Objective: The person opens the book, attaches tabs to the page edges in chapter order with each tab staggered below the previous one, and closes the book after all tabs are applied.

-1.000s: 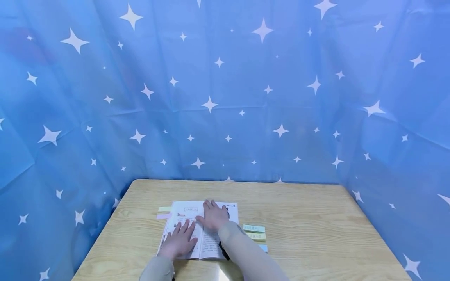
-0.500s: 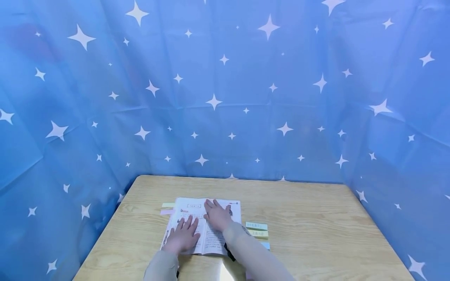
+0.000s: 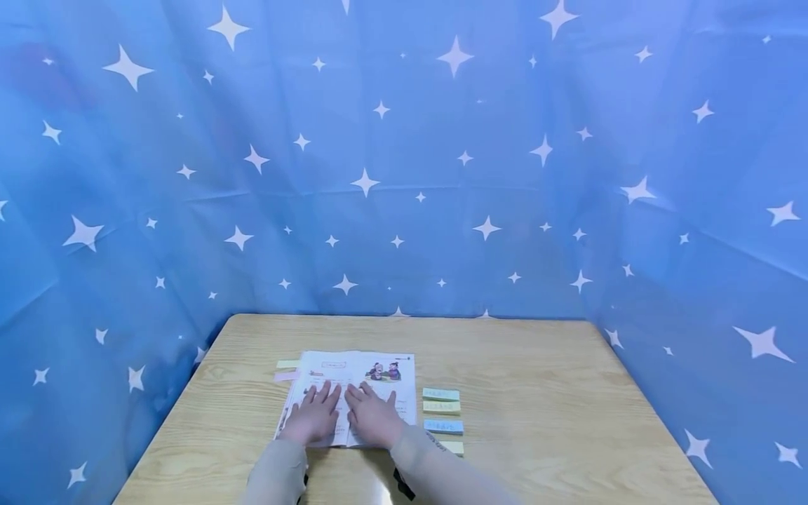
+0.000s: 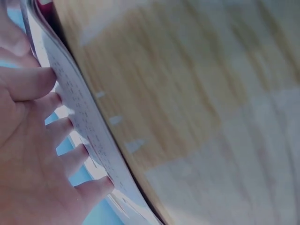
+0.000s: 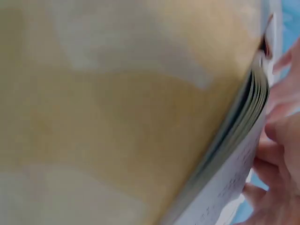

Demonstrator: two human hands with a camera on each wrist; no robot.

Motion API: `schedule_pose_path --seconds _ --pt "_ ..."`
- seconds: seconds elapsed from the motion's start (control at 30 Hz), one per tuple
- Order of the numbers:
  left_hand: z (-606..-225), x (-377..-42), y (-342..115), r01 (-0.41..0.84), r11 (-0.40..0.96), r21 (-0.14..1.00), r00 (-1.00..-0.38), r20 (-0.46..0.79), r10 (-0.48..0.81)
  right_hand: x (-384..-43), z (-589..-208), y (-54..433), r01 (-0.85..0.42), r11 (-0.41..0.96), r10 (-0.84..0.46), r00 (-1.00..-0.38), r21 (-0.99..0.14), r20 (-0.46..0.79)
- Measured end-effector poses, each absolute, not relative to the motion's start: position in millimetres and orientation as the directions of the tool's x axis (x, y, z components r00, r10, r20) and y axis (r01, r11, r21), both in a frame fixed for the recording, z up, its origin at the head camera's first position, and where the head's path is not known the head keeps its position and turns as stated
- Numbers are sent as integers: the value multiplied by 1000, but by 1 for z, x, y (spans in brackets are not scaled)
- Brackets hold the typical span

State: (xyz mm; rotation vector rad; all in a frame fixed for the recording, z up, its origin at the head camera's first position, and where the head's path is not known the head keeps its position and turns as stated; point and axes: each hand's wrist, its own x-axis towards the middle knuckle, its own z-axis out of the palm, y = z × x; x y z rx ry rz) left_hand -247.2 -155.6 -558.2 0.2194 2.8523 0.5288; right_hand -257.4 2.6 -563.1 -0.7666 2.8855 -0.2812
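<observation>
An open book (image 3: 328, 375) lies on the wooden table, with printed text and a coloured drawing at the top of its right page. My left hand (image 3: 313, 415) rests on the left page, fingers spread and straight. On the right page, near the centre fold, lies my right hand (image 3: 374, 416), its fingers straight too. In the left wrist view the fingertips of the left hand (image 4: 42, 145) touch the page near the book's lower edge. The right wrist view shows the right hand (image 5: 281, 164) over the page, beside the thick stack of leaves.
Sticky tabs in green, yellow and blue (image 3: 443, 426) lie in a column just right of the book. A yellow tab and a pink tab (image 3: 287, 376) stick out at its left edge. The table (image 3: 536, 393) is backed by a blue star-patterned curtain (image 3: 429, 259).
My right hand has slid down the right page toward me, uncovering the drawing. The left hand stays on the left page. The head view has shifted slightly.
</observation>
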Motion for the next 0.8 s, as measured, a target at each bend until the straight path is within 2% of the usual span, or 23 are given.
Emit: schedule_pose_path --seconds 0.17,0.4,0.8 --pt "-555 -246 -156 107 916 387 -955 -215 203 -232 -561 6 -478 839 -519 -846 -260 -120" --pt "-555 -247 -159 85 921 381 -946 -260 195 -204 -563 12 -515 819 -556 -821 -251 -130" --pt "-554 -247 -156 113 911 398 -945 -240 222 -189 -561 37 -639 733 -670 -737 -235 -87"
